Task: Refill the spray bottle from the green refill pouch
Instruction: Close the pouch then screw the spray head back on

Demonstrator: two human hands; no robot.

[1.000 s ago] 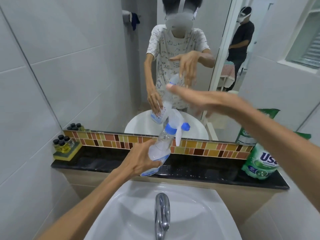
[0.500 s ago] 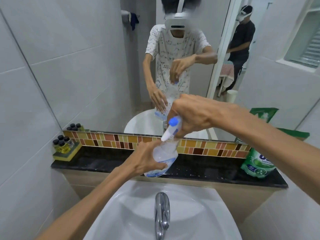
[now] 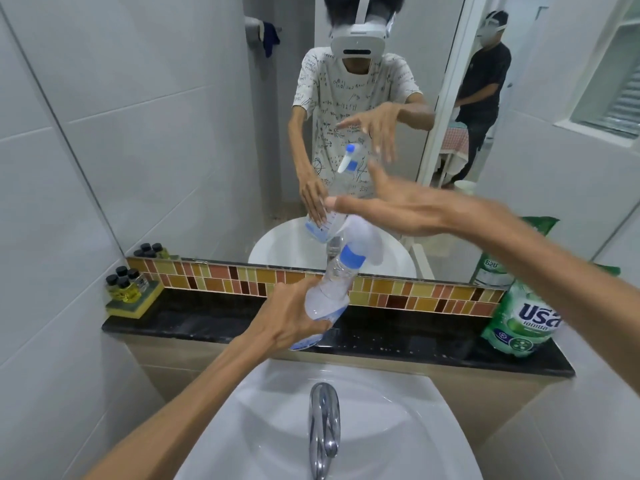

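A clear spray bottle (image 3: 329,294) with a blue collar and white trigger head (image 3: 363,242) leans to the right above the black ledge. My left hand (image 3: 287,320) grips the bottle's lower body. My right hand (image 3: 398,206) hovers just above the trigger head, fingers spread, palm down, holding nothing. The green refill pouch (image 3: 523,320) stands upright at the right end of the ledge, partly hidden by my right forearm.
A white basin (image 3: 415,438) with a chrome tap (image 3: 323,427) lies below the bottle. Small dark-capped bottles (image 3: 124,284) sit on a sponge at the ledge's left end. A mirror (image 3: 207,133) behind reflects me and a second person. Tiled walls close in on both sides.
Half a second ago my right hand was closed around the trigger head; now it has let go and opened flat above it. The left hand keeps its hold on the bottle.
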